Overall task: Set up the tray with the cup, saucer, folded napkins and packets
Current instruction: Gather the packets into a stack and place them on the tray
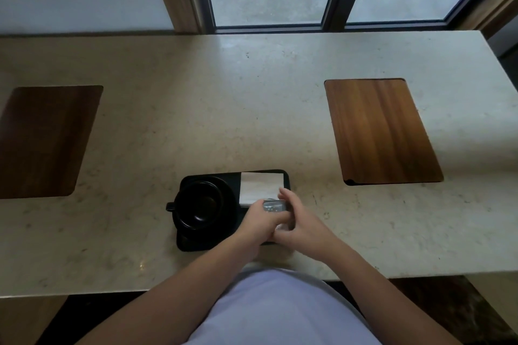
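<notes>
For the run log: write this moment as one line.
cup on saucer, on tray | napkin placed | both hands holding packets

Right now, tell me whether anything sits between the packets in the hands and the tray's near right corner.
Nothing visible does. Both the left hand and right hand hold the packets just above the tray, nearer than the folded napkins; the corner itself is hidden by the hands.
</notes>
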